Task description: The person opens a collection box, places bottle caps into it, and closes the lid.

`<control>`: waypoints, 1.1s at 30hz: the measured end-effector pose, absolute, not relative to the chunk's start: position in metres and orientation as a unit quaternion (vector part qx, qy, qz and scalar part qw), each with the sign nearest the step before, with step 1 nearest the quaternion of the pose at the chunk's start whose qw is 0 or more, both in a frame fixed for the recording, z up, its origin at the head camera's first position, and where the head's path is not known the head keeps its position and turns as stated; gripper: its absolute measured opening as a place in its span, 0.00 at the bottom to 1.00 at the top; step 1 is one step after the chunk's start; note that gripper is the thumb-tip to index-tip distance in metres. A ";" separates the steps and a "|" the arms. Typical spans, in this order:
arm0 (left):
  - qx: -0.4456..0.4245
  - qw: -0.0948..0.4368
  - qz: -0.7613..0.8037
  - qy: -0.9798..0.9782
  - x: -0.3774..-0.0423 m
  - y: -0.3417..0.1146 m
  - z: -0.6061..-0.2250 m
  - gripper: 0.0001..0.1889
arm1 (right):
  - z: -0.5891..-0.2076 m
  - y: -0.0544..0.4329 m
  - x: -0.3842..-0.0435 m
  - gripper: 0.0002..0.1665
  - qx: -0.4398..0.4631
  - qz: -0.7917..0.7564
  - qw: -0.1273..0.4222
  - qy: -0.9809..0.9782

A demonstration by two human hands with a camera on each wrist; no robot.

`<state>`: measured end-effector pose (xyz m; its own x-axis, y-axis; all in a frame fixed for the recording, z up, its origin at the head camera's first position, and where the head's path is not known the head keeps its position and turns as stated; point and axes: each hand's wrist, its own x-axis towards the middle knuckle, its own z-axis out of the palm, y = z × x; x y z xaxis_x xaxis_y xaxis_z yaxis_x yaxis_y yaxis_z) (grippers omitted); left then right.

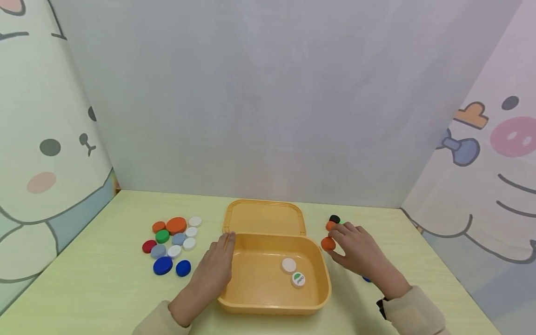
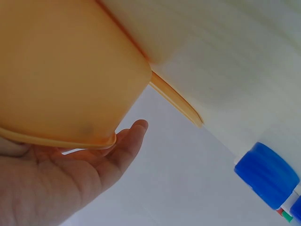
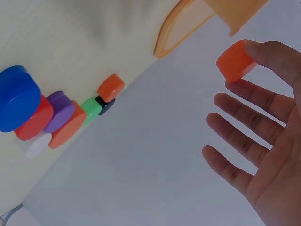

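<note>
My right hand (image 1: 356, 249) pinches an orange bottle cap (image 3: 235, 61) between thumb and index finger, just right of a yellow plastic box (image 1: 274, 309). The cap is held above the table; the other fingers are spread apart in the right wrist view. My left hand (image 1: 214, 267) rests on the box's left rim, fingers extended forward; its thumb is mostly hidden in the left wrist view. Inside the box lie a white cap (image 1: 289, 265) and a white cap with a green print (image 1: 298, 280).
Behind the box lies its yellow lid (image 1: 264, 217). Several caps, among them a large orange cap (image 1: 176, 225) and a blue cap (image 1: 163, 265), are spread at the left. More caps, including a black cap (image 1: 334, 218) and a purple cap (image 3: 60, 111), sit on the right, partly behind my hand.
</note>
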<state>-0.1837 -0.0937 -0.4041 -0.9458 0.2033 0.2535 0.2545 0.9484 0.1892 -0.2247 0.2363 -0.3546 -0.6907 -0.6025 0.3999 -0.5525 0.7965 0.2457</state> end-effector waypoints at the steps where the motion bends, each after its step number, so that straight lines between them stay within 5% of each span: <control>1: -0.118 0.119 -0.110 -0.980 -0.184 -0.094 -0.404 0.30 | -0.354 0.234 -0.224 0.19 0.320 -0.051 0.241 -0.915; 9: -0.123 0.126 -0.112 -0.978 -0.183 -0.094 -0.404 0.30 | -0.351 0.212 -0.218 0.16 0.350 -0.041 0.249 -0.902; 23: -0.119 0.118 -0.117 -0.979 -0.183 -0.094 -0.404 0.30 | -0.364 0.172 -0.208 0.23 0.368 -0.047 0.104 -0.923; 33: -0.116 0.114 -0.117 -0.980 -0.183 -0.093 -0.402 0.30 | -0.378 0.157 -0.206 0.18 0.413 -0.064 0.112 -0.901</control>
<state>-0.1826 -0.0932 -0.4025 -0.9469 0.2016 0.2503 0.2549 0.9454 0.2031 -0.2059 0.1566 -0.3781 -0.6337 -0.7593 0.1483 -0.7305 0.6504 0.2082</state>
